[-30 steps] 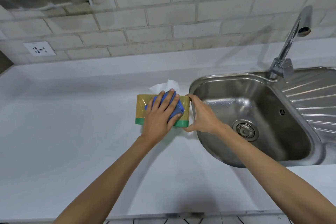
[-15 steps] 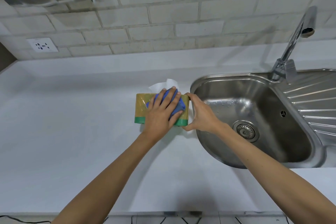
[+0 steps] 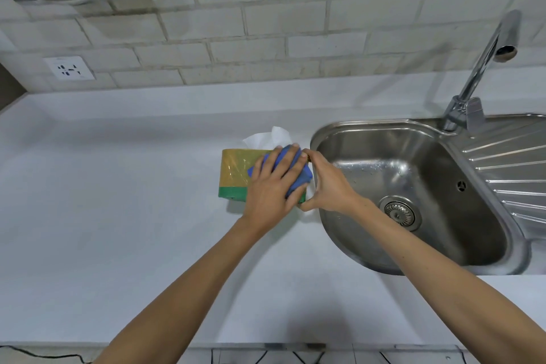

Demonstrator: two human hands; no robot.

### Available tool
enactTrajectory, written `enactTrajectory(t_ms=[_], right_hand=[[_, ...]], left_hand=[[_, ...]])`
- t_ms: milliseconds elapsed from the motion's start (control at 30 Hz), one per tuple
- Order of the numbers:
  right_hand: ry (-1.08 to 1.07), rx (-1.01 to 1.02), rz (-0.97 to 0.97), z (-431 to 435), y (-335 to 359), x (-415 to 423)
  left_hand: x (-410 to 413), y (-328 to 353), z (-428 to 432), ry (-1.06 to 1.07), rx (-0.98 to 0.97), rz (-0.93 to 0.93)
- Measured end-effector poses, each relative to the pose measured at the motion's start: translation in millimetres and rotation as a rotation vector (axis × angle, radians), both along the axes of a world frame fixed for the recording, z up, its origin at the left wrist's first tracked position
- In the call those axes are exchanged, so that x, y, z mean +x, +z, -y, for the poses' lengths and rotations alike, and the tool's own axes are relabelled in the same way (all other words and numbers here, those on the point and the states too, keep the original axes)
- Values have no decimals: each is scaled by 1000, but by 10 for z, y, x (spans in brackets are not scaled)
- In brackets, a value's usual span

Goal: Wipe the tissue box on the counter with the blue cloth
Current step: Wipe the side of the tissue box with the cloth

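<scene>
Tissue box (image 3: 236,173) lay on the white counter (image 3: 118,201), just beside the left rim of the steel sink (image 3: 502,257). It was yellow on top with a green band along the near edge, and a white tissue (image 3: 267,137) stood up from behind it, at the far side.

The left hand (image 3: 270,186) lay flat on the right part of the box, fingers spread and pointing away and to the right. Under the palm and fingers was the blue cloth (image 3: 298,183), pressed against the top of the box; the hand did not close around the cloth but held it down with open fingers. The cloth showed between the fingers and at the right side of the hand.

The right hand (image 3: 329,183) was at the right end of the box, between box and sink. Its fingers touched the far corner and its thumb reached to the near corner, so it gripped the box end and kept it in place.

Behind the sink a tap (image 3: 484,68) rose up, and on the tiled wall (image 3: 295,26) at the left was a socket (image 3: 69,68). Both forearms were bare.
</scene>
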State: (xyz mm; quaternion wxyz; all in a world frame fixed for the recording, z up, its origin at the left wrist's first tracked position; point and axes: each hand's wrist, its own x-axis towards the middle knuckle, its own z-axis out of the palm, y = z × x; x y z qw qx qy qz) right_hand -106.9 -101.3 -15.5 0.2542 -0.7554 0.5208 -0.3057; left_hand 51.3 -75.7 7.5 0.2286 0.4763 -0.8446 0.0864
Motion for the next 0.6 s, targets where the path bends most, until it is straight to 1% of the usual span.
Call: enactTrajectory(t_ms=[67,133,200,267,333,367,433,600], right_hand=[[11,3,8,-5,7,-4],[7,-1,-13,4,10,-3],[-4,8,-31,13,3,-8],[-5,20,-35,12,-4,-15],[-7,28,-29,7,-4,-16],[-8,27,-29,6,-1,-16],[-13,19,-33,2,5,-8],[-18,-5,-23,-2,18,4]], left_hand=[[26,-52,-55,-41,0,56],[178,-72,-61,-10,-4,57],[406,-97,-45,103,6,-17],[624,-129,-32,221,25,-146],[695,-142,-31,283,50,-283],[666,-134,-29,294,51,-313],[536,-102,-15,277,21,-277],[48,-49,-30,97,-16,-74]])
